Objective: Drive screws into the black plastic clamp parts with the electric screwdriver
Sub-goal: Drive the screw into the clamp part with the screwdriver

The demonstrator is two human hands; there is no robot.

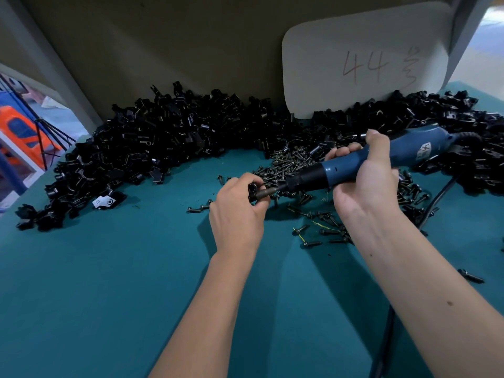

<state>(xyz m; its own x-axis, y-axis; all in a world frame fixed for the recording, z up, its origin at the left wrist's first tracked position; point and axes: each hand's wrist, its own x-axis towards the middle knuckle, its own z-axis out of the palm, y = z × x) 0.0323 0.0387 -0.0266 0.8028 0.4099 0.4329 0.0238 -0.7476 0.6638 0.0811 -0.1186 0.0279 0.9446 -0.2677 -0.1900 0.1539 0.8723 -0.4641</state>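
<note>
My right hand grips a blue electric screwdriver that lies nearly level, its black nose and bit pointing left. The bit meets a screw going into a small black clamp part, which my left hand pinches between thumb and fingers just above the table. Most of that part is hidden by my fingers. A heap of dark screws lies behind and under the tool, with loose screws scattered in front.
A long curved pile of black clamp parts runs along the back of the teal table. A white card marked 44 leans on the back wall. The tool's black cable trails right and down.
</note>
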